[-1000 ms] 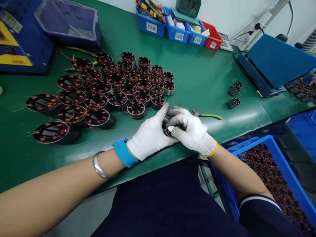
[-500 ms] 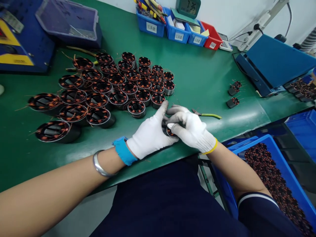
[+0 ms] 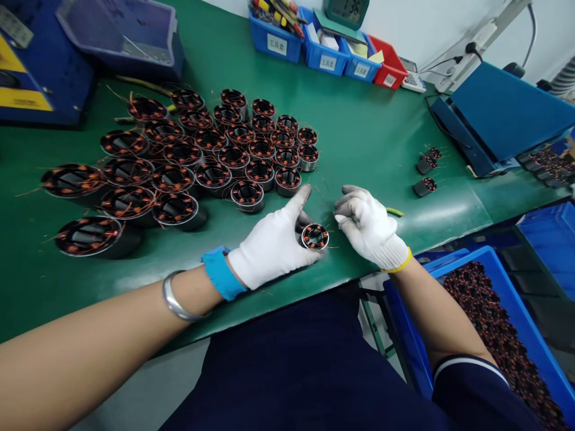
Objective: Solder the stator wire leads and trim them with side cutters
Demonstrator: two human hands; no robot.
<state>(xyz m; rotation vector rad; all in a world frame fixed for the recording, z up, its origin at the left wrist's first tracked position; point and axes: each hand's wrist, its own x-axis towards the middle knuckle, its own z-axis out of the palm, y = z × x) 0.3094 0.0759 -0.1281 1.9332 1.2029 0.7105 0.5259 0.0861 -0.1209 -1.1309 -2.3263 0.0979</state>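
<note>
My left hand (image 3: 274,242), in a white glove with grey fingertips, is closed around a small motor stator (image 3: 315,236) at the bench's front edge. The stator's open end faces up, showing copper windings and thin loose wire ends. Just right of it is my gloved right hand (image 3: 371,224), apart from the stator. Its fingers are curled, with thumb and forefinger close together; whatever they may hold is too small to make out. Behind this hand a pair of pliers is mostly hidden, only its green handle (image 3: 395,212) showing.
Several wound stators (image 3: 209,140) stand grouped on the green bench (image 3: 359,131) to the left. Small stators (image 3: 424,186) sit at right near a blue machine (image 3: 507,120). Tool boxes (image 3: 276,45) line the back. A blue crate (image 3: 516,299) of stators is below, right.
My right hand has moved right, away from the stator, and now covers most of the pliers. The stator in my left hand has come into full view.
</note>
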